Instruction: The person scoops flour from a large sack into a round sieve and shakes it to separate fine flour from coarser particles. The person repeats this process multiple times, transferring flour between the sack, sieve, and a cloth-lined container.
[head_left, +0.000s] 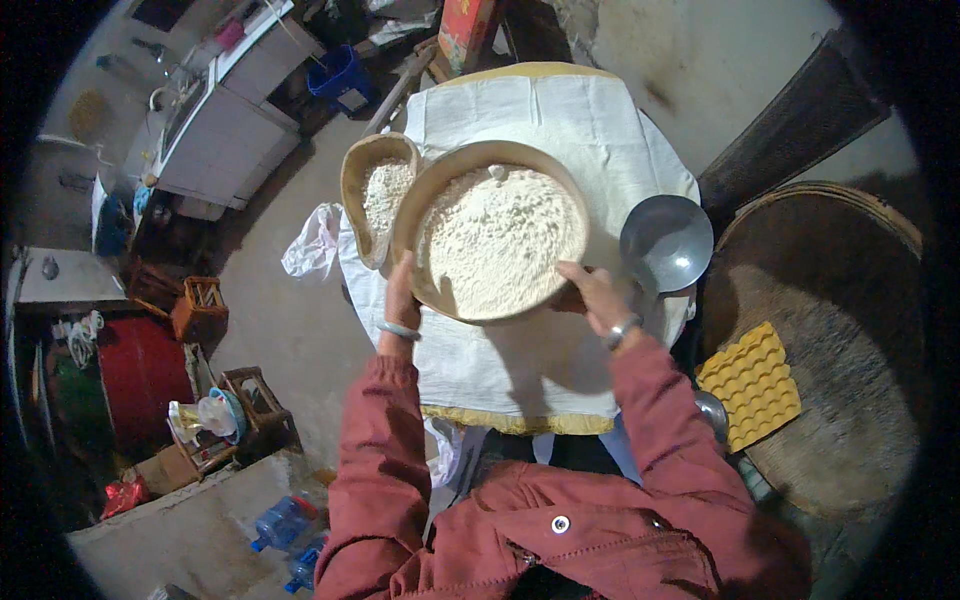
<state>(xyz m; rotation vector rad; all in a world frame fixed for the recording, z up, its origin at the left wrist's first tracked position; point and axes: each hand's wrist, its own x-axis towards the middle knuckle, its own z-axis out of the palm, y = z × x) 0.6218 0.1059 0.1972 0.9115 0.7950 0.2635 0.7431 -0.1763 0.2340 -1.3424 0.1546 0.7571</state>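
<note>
Both my hands grip a round, shallow sieve (416, 202) by its rim, over a table spread with white cloth (540, 105). White flour (502, 232) covers most of its inside, with a small lump near the far side. My left hand (401, 292) holds the near left side, its thumb up along the wall. At the near right side my right hand (596, 292) has its thumb on the rim and its fingers underneath. Beside the sieve, on the left, is a hollow gourd scoop (352, 180) with more flour in it. The sieve hides whatever lies directly below.
A grey metal bowl (666, 244) sits at the table's right edge. Further right stands a large round container (832, 390) with a yellow egg tray (752, 386) on top. A white plastic bag (311, 244) hangs at the left edge. Blue water jugs (281, 521) stand low at left.
</note>
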